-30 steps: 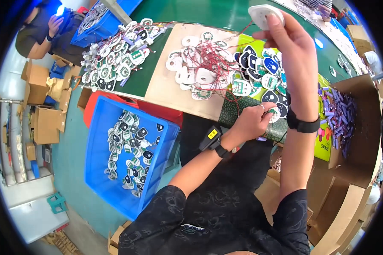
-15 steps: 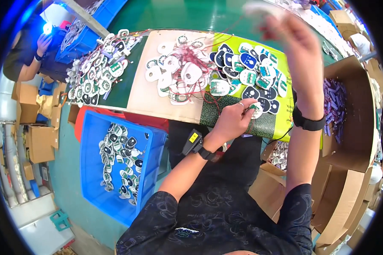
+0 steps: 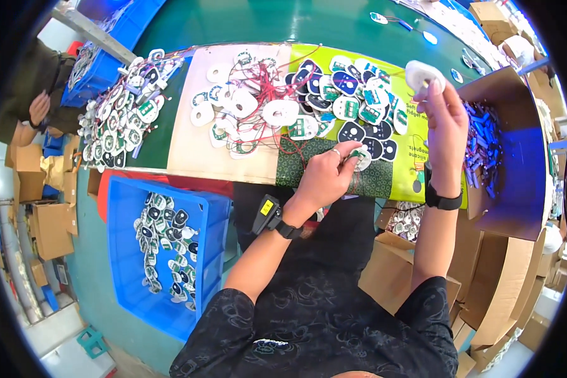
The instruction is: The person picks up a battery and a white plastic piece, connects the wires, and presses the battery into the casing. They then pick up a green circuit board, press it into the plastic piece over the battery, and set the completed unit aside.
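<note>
My left hand (image 3: 326, 176) is closed at the near edge of the table, pinching a small round white piece with a green circuit board (image 3: 361, 159). Higher up on the right, my right hand (image 3: 447, 118) grips a white oval plastic housing (image 3: 423, 77) between thumb and fingers. Dark-faced pads (image 3: 351, 131) lie just beyond my left hand. Behind them is a heap of white pieces with green circuit boards (image 3: 346, 107). Left of that heap, white housings (image 3: 280, 113) lie tangled with thin red wires (image 3: 268, 79).
At the table's left end sits a pile of wired assemblies (image 3: 123, 116). A blue bin (image 3: 217, 242) with similar pieces stands below it. On the right, a cardboard box (image 3: 516, 132) holds purple cylindrical pieces (image 3: 482, 142). Beyond runs a green belt (image 3: 258, 25). Another person's hand (image 3: 40, 107) shows far left.
My right hand has come down and nearer from above the green belt, still with the white housing. My left hand keeps its pinch. The whole view has shifted slightly.
</note>
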`<state>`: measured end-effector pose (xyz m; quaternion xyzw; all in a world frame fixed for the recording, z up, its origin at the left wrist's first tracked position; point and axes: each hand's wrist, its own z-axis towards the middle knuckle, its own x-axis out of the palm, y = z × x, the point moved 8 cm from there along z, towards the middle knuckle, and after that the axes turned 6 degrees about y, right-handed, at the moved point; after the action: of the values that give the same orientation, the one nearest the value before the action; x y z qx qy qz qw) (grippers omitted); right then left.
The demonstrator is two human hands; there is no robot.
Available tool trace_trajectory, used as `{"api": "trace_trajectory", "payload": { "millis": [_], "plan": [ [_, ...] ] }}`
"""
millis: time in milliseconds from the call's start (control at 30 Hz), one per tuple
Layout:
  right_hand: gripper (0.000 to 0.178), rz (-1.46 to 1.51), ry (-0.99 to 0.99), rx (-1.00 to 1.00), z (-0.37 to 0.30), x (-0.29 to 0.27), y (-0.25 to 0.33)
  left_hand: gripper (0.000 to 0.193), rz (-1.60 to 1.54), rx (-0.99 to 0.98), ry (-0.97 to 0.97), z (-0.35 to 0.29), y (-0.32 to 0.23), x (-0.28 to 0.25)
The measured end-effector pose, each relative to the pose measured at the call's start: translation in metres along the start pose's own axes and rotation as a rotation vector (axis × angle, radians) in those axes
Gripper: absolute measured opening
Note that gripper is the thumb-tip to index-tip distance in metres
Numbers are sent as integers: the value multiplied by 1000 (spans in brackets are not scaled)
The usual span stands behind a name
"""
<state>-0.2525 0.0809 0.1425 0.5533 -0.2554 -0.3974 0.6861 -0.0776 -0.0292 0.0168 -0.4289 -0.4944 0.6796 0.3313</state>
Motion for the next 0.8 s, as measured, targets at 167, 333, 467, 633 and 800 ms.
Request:
{"api": "trace_trajectory", "payload": {
  "millis": [167,333,467,633,800],
  "plan": [
    [27,229,-115,39,-31,-42,-37,26,-6,-38,49,-1,3,3],
    [27,397,-174,67,-58,-67,-55,27,-53,9,35,-2,5,4],
    [29,407,-145,118,-82,-65,-60,27,-146,-54,84,-2,9,6],
    [21,352,-24,152,-109,-47,-57,26,-324,-85,102,0,9,6],
    [13,230,165,144,-128,-24,-65,43,-484,-159,128,0,20,8]
  ]
}}
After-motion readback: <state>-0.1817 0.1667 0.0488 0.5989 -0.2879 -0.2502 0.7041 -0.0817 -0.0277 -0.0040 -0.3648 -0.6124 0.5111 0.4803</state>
